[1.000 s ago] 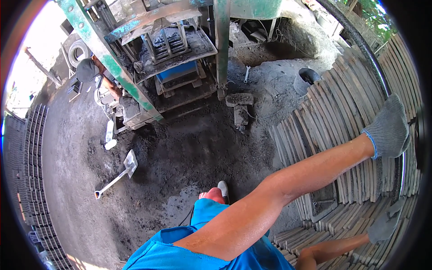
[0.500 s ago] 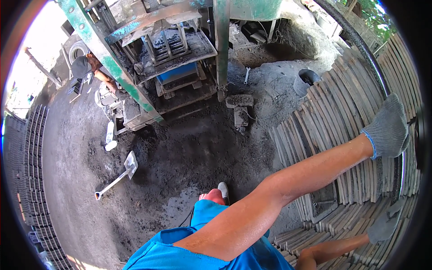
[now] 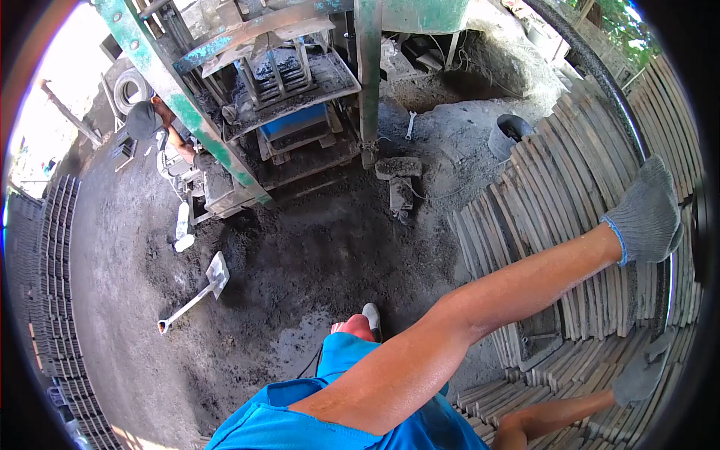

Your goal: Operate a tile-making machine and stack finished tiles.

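Note:
My left arm reaches across to the right, its hand in a grey knitted glove with a blue cuff. My left hand point(image 3: 646, 214) rests on a long black pole point(image 3: 600, 71), which runs under the glove and shows again below it; its fingers look curled over the pole, their tips hidden. Lower down, also gloved in grey, my right hand point(image 3: 639, 376) lies near the pole's lower stretch, beside stacked thin boards point(image 3: 592, 390). How its fingers are set does not show clearly.
A green-framed press machine point(image 3: 292, 97) stands ahead, a co-worker point(image 3: 146, 124) bending at its left side. A shovel point(image 3: 196, 294) lies on the dark, gritty floor. Near the board stacks point(image 3: 555, 180) are a bucket point(image 3: 510, 136) and a wrench point(image 3: 411, 125). Racks of blocks point(image 3: 58, 262) line the left.
The co-worker's head has shifted slightly right and down, toward the machine, uncovering more of the tyre behind. My arms and gloved hands stay in the same place.

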The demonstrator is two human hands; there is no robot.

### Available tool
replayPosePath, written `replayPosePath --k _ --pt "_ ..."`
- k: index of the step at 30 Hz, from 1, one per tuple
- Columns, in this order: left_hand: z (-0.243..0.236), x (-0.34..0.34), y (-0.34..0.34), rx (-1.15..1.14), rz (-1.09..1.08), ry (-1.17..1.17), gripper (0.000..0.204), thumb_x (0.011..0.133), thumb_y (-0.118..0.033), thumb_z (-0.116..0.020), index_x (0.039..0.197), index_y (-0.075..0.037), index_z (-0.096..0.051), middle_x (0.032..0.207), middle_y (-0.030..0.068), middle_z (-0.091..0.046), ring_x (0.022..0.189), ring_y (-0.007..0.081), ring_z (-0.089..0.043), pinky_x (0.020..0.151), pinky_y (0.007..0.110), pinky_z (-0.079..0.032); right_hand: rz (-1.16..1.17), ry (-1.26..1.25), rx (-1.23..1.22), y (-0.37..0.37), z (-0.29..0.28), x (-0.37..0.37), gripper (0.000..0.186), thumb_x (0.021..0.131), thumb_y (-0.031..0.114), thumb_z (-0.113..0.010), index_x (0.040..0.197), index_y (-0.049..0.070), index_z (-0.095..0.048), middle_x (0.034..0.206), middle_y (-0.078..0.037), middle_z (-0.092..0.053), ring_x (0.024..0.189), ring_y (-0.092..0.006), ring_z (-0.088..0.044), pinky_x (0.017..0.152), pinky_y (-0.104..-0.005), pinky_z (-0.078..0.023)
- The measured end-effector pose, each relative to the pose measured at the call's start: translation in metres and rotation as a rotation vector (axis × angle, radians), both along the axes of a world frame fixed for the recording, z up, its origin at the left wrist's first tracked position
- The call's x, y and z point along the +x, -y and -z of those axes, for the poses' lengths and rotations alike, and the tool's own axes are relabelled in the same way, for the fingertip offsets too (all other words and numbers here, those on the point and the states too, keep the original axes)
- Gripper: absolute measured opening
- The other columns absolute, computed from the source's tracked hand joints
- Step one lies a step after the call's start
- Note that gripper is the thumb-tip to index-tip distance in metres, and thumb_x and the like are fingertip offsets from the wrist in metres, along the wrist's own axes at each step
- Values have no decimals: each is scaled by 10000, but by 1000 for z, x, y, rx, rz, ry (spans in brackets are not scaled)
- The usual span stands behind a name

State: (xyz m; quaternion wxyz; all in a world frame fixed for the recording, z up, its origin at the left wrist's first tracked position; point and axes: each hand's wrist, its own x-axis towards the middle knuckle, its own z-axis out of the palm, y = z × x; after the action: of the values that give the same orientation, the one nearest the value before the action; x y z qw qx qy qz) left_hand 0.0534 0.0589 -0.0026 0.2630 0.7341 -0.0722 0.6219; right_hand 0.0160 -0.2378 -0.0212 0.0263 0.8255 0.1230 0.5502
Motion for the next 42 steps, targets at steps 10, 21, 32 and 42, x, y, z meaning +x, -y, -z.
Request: replayPosePath --k 10,21,32,42 --pt "0 3 0 40 4 -110 345 822 -305 -627 805 31 -705 837 226 -650 867 404 -621 1110 573 -381 -109 38 -15 -19 -7 -13 407 1009 433 -581 1128 93 -769 1033 -75 -772 818 -224 -738 753 -334 -583" --pt "-1 6 0 54 -30 -25 351 818 -313 -618 783 24 -708 803 209 -647 815 383 -615 1066 600 -392 -94 66 -81 22 3 15 317 997 332 -629 1111 71 -768 1017 -87 -771 812 -226 -740 737 -340 -586" --pt "2 11 -1 29 -35 13 356 833 -306 -610 794 31 -718 820 220 -653 848 408 -627 1113 636 -340 -56 0 47 -25 -6 -14 339 1007 346 -609 1108 64 -768 990 -94 -773 767 -242 -736 687 -333 -577" --pt "4 9 -1 39 14 -69 356 851 -300 -619 840 40 -722 854 242 -652 894 416 -627 1136 603 -338 -115 60 -78 -18 -7 -13 343 1002 349 -615 1126 64 -759 1015 -98 -770 811 -245 -740 729 -339 -590"
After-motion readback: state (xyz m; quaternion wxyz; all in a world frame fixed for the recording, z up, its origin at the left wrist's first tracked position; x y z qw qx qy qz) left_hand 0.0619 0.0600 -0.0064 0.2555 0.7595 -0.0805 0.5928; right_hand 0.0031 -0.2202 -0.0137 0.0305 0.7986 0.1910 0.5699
